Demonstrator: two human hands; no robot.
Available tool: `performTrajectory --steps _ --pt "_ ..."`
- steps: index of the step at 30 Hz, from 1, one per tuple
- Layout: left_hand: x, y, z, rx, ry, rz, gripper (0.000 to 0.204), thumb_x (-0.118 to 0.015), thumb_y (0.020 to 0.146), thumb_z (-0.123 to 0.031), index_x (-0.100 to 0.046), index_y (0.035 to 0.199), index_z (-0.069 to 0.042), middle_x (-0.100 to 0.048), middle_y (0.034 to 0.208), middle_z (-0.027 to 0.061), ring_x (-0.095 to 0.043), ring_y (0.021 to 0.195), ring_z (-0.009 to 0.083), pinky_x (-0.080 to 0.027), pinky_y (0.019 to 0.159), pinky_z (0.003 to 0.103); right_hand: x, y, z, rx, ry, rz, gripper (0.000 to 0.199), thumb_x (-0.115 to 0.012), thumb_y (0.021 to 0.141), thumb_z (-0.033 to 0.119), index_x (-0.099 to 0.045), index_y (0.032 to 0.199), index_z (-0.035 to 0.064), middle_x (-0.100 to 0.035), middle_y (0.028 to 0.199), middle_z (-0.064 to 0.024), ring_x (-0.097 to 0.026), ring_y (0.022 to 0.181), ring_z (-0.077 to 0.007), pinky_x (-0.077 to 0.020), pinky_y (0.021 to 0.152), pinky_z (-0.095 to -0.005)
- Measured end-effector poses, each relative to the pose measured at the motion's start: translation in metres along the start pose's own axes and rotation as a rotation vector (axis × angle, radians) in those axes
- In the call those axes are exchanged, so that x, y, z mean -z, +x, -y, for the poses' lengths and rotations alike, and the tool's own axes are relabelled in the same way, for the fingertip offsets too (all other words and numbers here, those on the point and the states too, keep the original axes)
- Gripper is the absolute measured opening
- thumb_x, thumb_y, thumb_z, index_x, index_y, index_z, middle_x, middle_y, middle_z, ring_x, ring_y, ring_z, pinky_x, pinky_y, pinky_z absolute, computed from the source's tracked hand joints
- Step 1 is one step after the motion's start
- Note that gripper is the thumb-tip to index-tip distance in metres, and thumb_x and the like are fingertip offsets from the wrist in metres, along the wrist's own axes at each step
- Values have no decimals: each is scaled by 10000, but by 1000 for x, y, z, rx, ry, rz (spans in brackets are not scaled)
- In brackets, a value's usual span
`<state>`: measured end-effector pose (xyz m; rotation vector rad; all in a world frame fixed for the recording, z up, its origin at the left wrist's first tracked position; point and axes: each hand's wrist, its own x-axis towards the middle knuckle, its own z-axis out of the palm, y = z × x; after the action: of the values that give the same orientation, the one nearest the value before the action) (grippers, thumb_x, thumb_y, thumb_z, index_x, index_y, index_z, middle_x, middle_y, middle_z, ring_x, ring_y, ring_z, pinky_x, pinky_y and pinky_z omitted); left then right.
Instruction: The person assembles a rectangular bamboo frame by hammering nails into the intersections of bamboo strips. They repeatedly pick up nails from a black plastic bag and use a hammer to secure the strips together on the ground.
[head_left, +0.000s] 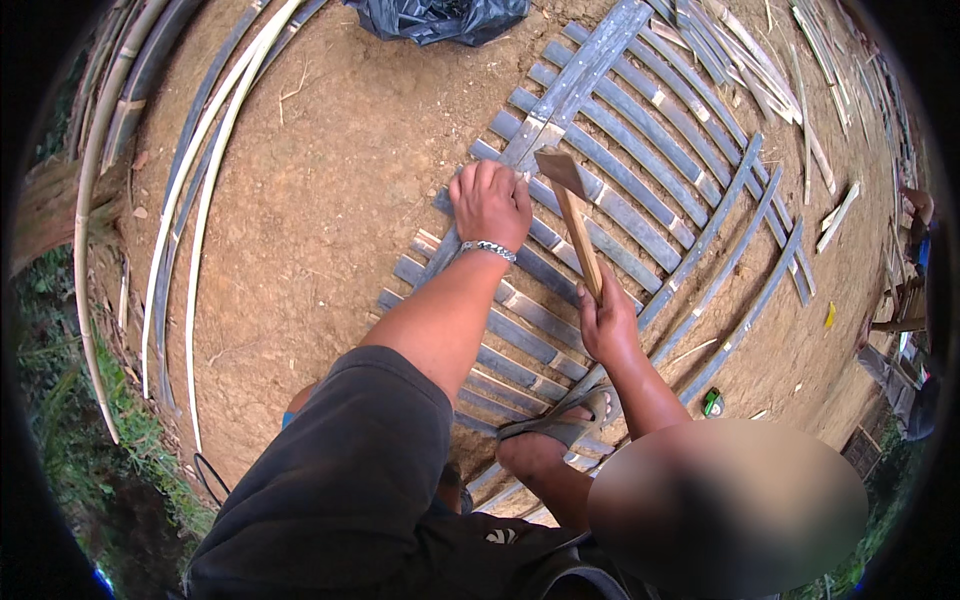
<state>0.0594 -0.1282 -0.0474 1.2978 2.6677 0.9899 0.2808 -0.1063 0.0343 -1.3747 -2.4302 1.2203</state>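
My right hand (612, 322) grips the wooden handle of a hatchet (580, 235). Its metal head is over the slatted bamboo panel (625, 220), just right of my left hand (492, 205). That left hand, with a chain bracelet at the wrist, rests with curled fingers at the panel's lengthwise rail (575, 85). What its fingers hold, if anything, is hidden. Dark split-bamboo slats lie side by side across the panel, with gaps between them. A sandalled foot (565, 425) stands on the near end of the panel.
Long bamboo strips (205, 180) lie on the bare dirt at left. Loose dark strips (745, 295) and a green tape measure (712, 403) are at right. A black plastic bag (440, 18) sits at the far side. More split pieces (770, 70) lie far right.
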Motion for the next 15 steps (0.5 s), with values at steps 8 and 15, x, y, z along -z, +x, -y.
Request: performTrajectory --steps 8,15 --pt "-1 0 0 -5 4 -9 154 -751 824 -180 -618 873 -122 -607 998 57 -562 1066 296 -386 1023 480 1 3 -5 -16 -4 18 480 -656 978 111 -520 1435 57 -672 1225 -295 -665 1093 -485 -552 929 -504" --pt "3 -1 -1 -1 9 12 157 -756 822 -181 -617 871 -124 -607 995 54 -561 1064 294 -391 1016 478 1 7 -2 38 -56 50 469 -653 994 115 -517 1434 26 -679 1184 -308 -681 1071 -485 -547 921 -496"
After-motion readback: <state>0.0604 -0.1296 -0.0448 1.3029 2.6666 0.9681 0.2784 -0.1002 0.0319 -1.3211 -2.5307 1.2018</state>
